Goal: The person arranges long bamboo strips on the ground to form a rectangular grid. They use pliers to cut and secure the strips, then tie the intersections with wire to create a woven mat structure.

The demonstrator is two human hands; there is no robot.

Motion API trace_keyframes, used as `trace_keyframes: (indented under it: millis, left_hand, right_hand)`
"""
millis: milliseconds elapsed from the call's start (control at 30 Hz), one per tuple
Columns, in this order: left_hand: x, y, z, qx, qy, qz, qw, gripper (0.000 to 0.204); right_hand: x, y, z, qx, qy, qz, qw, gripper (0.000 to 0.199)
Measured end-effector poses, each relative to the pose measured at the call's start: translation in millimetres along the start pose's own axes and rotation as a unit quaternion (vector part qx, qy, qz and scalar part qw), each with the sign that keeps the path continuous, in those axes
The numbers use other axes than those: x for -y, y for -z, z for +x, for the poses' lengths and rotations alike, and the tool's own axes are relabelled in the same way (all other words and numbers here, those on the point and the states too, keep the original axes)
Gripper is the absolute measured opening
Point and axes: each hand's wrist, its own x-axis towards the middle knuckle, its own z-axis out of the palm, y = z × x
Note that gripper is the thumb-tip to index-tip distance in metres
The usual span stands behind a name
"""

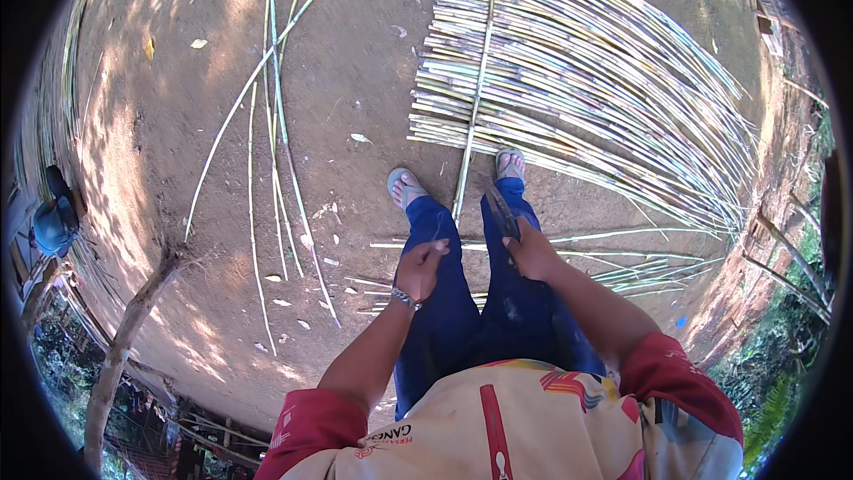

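"Hands?"

"Two. Left hand (421,268): one, fingers curled; whether it is closed on anything cannot be told. Wrist bracelet (406,300): one, metallic. Right hand (531,253): one, closed around a dark long-bladed knife (500,206)."

"Knife, quantity and position?"

"One. The base sits in the right hand's grip; the blade points to eleven o'clock from it, in front of the trouser leg. The left hand is apart, at nine o'clock from the right."

"Poles?"

"Row of poles (569,93): one, laid side by side on the ground, dozens, too closely packed for an exact count. It lies at one o'clock from the right hand, apart from the grip. Cross pole (482,62): one, lying across the row near its left ends; its lower end reaches between the two feet, at ten o'clock from the right hand."

"Loose stock?"

"Loose poles (251,187): about five, some crossing, at ten o'clock from the left hand. Thin poles (653,276): several, uncounted, at three o'clock from the right hand."

"Footwear?"

"Sandals (394,180): two, one per foot. Trousers (442,302): one pair, dark blue."

"Ground?"

"Bare earth (364,62), scattered leaves, uncounted."
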Motion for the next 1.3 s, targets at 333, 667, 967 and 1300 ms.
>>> trace_keyframes:
  millis: [333, 667, 967, 1300]
  left_hand:
    - [-29, -137, 14, 0.001, 0.124, -0.271, 0.955, 0.022]
    - [59, -143, 49, -0.117, 0.072, -0.383, 0.914, 0.009]
    - [166, -160, 112, -0.091, 0.128, -0.325, 0.932, 0.010]
    - [198, -65, 342, -0.204, -0.016, -0.015, 0.979, 0.027]
  right_hand:
    - [-47, 0, 12, 0.119, 0.170, -0.110, 0.972, 0.041]
    - [-132, 66, 163, 0.039, 0.109, -0.101, 0.988, 0.047]
    - [-223, 38, 389, -0.279, -0.017, 0.074, 0.957, 0.059]
    - [-265, 51, 502, -0.545, -0.194, 0.150, 0.801, 0.113]
